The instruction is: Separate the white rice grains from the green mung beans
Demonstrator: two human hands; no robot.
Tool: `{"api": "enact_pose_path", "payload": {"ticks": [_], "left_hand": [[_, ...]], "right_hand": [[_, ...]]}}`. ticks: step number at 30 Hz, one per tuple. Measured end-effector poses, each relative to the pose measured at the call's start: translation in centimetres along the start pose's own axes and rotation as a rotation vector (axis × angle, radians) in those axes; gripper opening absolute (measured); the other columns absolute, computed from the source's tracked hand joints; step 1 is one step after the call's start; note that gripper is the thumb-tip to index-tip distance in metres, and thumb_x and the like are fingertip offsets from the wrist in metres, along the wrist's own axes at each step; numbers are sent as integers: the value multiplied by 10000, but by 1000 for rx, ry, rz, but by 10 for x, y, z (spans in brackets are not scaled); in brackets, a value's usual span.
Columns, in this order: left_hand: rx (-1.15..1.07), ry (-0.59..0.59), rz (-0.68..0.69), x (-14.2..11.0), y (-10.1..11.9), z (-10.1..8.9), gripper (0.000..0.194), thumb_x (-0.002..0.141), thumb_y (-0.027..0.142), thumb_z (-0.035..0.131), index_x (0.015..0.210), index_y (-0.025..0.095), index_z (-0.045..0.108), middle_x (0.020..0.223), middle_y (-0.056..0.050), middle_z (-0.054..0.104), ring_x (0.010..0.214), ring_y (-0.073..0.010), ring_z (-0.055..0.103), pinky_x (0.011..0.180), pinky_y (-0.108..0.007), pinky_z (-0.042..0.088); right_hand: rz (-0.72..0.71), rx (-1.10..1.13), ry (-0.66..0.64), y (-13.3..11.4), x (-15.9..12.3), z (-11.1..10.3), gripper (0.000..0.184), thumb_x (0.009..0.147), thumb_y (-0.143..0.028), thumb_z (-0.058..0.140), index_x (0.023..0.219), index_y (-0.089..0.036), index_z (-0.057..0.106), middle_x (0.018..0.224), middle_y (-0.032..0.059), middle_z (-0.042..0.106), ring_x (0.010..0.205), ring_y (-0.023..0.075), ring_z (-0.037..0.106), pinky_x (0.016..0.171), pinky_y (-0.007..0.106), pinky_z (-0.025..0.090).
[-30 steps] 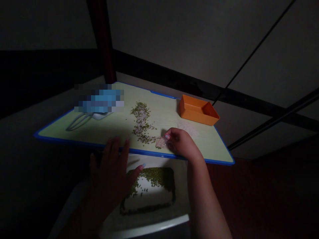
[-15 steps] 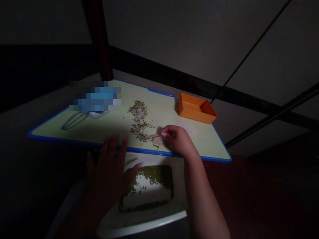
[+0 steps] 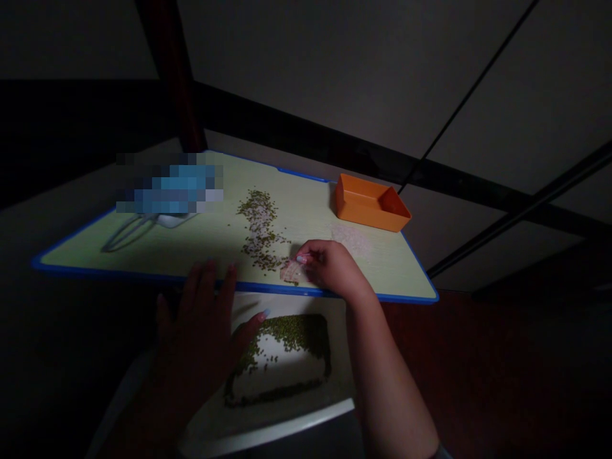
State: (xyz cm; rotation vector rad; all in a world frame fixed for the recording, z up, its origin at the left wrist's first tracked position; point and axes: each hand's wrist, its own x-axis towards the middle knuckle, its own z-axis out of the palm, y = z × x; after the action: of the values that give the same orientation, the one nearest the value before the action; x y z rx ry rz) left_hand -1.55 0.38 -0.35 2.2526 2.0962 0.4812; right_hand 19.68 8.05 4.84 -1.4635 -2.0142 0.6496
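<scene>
My right hand [image 3: 322, 264] is closed in a pinch on a small pinkish, striped flat piece [image 3: 289, 271], low against the board. Its exact kind is unclear in the dim light. Touching its left side is a curving spread of green beans mixed with whitish grains [image 3: 261, 223]. Behind my right hand lies a patch of whitish grains [image 3: 351, 239]. My left hand [image 3: 201, 325], fingers spread and holding nothing, is at the near edge of the blue-rimmed board [image 3: 210, 242]. Below the board, a white drawer or bin [image 3: 277, 427] holds green beans [image 3: 296, 331], partly hidden by my left hand.
An orange open box [image 3: 370, 213] stands at the board's back right corner. At the left, a blurred-out blue item [image 3: 179, 188] lies with a grey loop [image 3: 127, 233] sticking out. Dark cabinet panels [image 3: 310, 83] rise behind the board.
My right hand has moved slightly left along the near edge with the pinkish piece, up to the mixed beans. The whole view has shifted a little. My left hand keeps its place at the board's edge.
</scene>
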Motion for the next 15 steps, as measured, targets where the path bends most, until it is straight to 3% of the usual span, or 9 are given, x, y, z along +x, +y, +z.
{"api": "enact_pose_path", "payload": {"ticks": [15], "left_hand": [[-26,19,14,-2,-1,0,788,851,627,282,1501,191,190,1612,-224,205,1520,-363,109,1137,-743,137]], "right_hand": [[-30,9,-65,4,-1,1,145,836,-154,569,798,-208,698,691,-24,625,685,113,518,723,258,349]]}}
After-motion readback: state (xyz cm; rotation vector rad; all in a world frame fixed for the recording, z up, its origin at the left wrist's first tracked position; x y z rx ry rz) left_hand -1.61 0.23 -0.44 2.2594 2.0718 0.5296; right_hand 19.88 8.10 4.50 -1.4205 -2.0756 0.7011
